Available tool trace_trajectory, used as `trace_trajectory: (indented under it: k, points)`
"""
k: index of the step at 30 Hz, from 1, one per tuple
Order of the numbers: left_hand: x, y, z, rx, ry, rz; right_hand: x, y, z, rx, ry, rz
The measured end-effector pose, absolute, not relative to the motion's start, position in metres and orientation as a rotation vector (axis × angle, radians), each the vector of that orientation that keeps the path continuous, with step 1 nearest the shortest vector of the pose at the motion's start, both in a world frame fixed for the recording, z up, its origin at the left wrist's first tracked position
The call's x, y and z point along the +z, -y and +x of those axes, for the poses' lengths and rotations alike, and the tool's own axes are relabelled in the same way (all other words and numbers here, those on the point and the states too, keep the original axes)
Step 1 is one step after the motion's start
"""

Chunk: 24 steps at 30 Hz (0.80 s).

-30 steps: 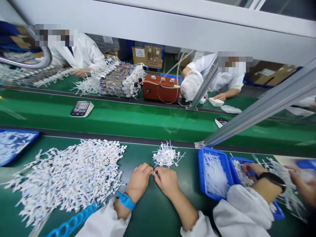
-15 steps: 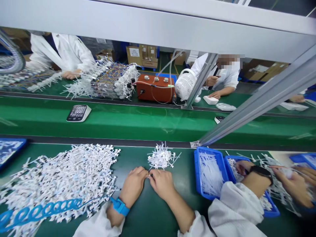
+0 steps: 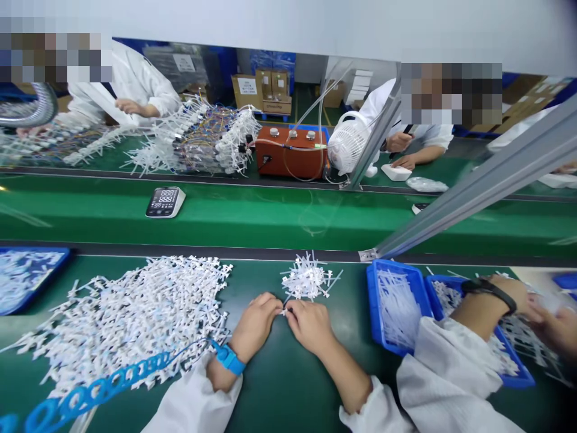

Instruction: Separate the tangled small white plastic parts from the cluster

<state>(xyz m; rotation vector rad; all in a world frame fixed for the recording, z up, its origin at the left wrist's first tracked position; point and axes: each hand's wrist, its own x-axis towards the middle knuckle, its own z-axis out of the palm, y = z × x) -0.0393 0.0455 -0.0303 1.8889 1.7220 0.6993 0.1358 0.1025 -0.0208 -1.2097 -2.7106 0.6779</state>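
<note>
My left hand [image 3: 258, 323], with a blue wrist strap [image 3: 229, 359] and coiled blue cord, is closed at the fingertips. My right hand [image 3: 312, 325] meets it, thumb and finger pinched together. Between the fingertips shows a small white plastic connector [image 3: 283, 311], mostly hidden by the fingers. Just beyond them lies a small heap of white connectors with thin translucent tubes [image 3: 308, 278]. To the left of my left hand spreads a large pile of similar white pieces [image 3: 148, 313], some with bluish parts.
Blue trays [image 3: 373, 300] of tubes and white pieces stand right, beside a co-worker's arm [image 3: 482, 319]. Beyond, a green conveyor [image 3: 252, 210] carries a blood pressure monitor [image 3: 164, 202]. A metal post [image 3: 451, 198] slants across the right. An orange box [image 3: 291, 156] and white fan [image 3: 349, 144] stand opposite.
The view has shifted, moving most things rightward in the picture. My hands stay pinched together. The monitor has travelled slightly right along the conveyor. The co-worker's hand has left the blue tray, moving right.
</note>
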Motion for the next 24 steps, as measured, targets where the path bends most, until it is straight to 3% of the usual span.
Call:
trace_trajectory:
  k: [17, 24]
  points:
    - [-0.019, -0.047, -0.03, 0.405, -1.856, 2.019, -0.019, -0.103, 0.134, 0.647, 2.732, -1.234]
    - [-0.019, -0.041, -0.037, 0.56, -1.793, 2.03, -0.019, -0.103, 0.14, 0.708, 2.637, -1.185]
